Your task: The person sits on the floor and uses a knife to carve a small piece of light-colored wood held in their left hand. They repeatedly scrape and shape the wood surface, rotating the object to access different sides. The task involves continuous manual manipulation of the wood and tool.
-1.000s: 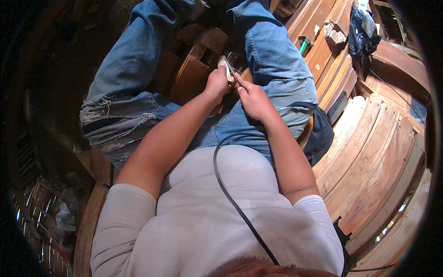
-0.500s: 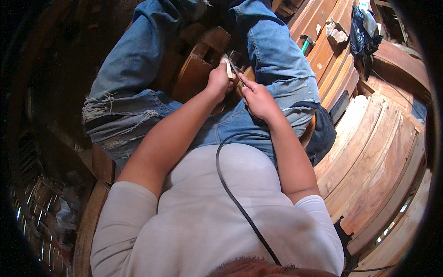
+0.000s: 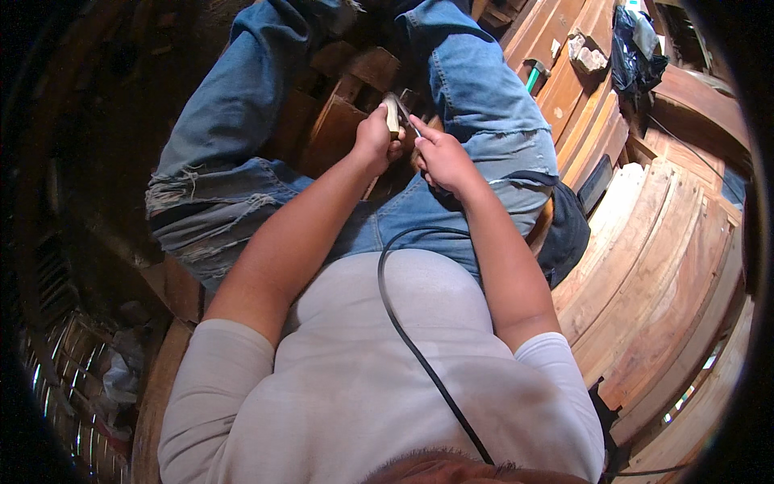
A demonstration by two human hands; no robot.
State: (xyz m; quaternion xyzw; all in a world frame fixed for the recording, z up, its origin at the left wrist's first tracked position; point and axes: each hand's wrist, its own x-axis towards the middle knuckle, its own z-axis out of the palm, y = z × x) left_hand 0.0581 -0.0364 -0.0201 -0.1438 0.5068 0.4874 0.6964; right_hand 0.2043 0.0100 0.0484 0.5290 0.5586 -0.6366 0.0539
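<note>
Between my knees, my left hand (image 3: 376, 141) is closed around a small pale piece of wood (image 3: 393, 118), which points away from me. My right hand (image 3: 445, 160) grips a slim metal knife (image 3: 405, 112), index finger stretched along it. The knife slants up and left, its tip near the far end of the wood. Whether the blade touches the wood I cannot make out. Most of the knife's handle is hidden in my fingers.
Beyond my hands lie dark wooden blocks (image 3: 375, 68). To the right are long boards (image 3: 629, 258), a green-handled tool (image 3: 533, 78), a rough stone-like lump (image 3: 588, 55) and a black plastic bag (image 3: 633, 52). A black cable (image 3: 411, 343) runs across my shirt.
My left hand has shifted slightly left, and the pale wood shows more of its broad face. My right hand has moved a little left with the knife.
</note>
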